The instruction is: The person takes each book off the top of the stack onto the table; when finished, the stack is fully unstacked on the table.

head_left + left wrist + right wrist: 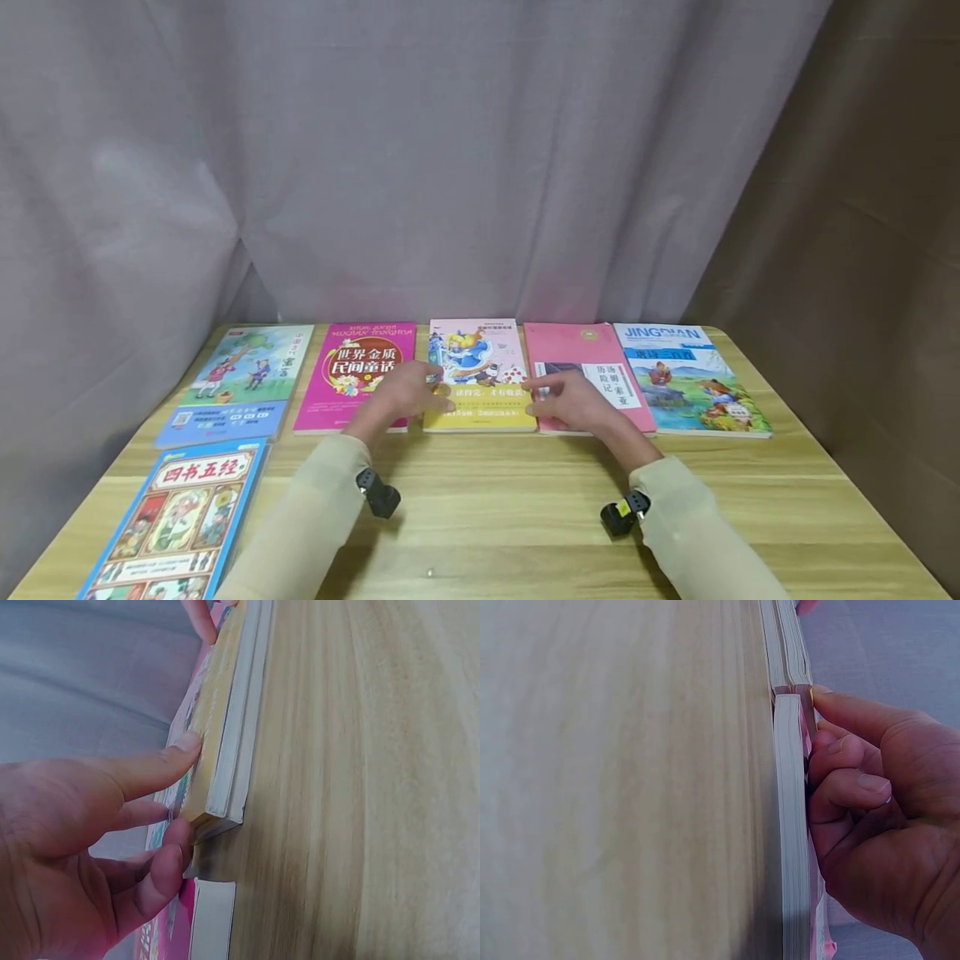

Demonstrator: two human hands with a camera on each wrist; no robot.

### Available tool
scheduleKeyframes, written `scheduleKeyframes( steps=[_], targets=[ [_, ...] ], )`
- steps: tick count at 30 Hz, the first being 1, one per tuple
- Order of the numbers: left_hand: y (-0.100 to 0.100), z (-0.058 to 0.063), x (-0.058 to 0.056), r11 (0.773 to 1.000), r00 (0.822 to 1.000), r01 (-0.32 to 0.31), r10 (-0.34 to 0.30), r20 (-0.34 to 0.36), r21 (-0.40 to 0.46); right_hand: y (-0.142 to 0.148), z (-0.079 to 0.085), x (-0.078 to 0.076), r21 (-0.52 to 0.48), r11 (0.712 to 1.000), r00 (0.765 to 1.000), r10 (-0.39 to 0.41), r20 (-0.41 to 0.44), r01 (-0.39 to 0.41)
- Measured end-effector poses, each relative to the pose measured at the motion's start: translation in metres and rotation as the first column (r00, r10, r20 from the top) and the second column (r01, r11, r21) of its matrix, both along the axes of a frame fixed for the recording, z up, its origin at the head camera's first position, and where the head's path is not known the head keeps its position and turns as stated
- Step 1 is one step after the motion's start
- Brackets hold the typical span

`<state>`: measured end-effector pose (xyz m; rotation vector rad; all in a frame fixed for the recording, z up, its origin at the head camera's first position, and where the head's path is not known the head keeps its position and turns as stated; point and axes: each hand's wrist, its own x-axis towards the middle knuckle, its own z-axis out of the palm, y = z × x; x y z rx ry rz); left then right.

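A pink-and-yellow storybook (483,410) with a girl in blue on its cover lies mid-row on the table, between both hands. My left hand (405,392) holds its left edge; in the left wrist view the thumb (176,754) lies on the yellow cover and the fingers are at the side. Two layers of pages (238,712) show there, one on the other. At the right edge, my right hand (572,400) pinches the storybook with its thumb (855,709) at the corner. Its other fingers bend over the neighbouring pink book (558,342).
Left of the storybook lies a magenta book (318,400), then a green-and-blue picture book (247,375). A blue-bordered comic-style book (176,517) is nearer the front left. At the right end sits a blue landscape-cover book (690,375). A grey curtain (450,167) hangs behind the table.
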<state>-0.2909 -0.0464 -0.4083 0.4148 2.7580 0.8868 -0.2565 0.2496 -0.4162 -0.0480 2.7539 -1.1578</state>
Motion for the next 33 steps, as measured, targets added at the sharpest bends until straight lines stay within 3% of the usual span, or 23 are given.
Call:
scheduleKeyframes(
  steps=[6, 16, 23, 27, 33],
  targets=[
    [0.002, 0.002, 0.000, 0.998, 0.998, -0.008, 0.004, -0.063, -0.058, -0.001, 0.002, -0.001, 0.012, 1.000, 1.000, -0.013, 0.006, 0.013],
    [0.005, 0.003, 0.004, 0.993, 0.994, -0.108, 0.108, 0.009, 0.044, -0.002, 0.001, 0.000, -0.008, 1.000, 1.000, -0.010, 0.020, 0.010],
    [0.001, 0.003, 0.004, 0.982, 0.990, -0.136, 0.129, 0.060, 0.129, -0.002, -0.001, -0.001, -0.017, 1.000, 0.999, -0.007, 0.031, 0.007],
    [-0.005, 0.006, 0.004, 0.964, 0.987, -0.141, 0.118, 0.111, 0.227, -0.001, -0.001, -0.001, -0.018, 1.000, 1.000, 0.006, 0.019, -0.006],
    [-0.011, 0.007, 0.004, 0.911, 0.970, -0.165, 0.081, 0.229, 0.379, 0.000, 0.000, -0.001, -0.020, 1.000, 1.000, 0.007, 0.025, -0.007]
  ],
)
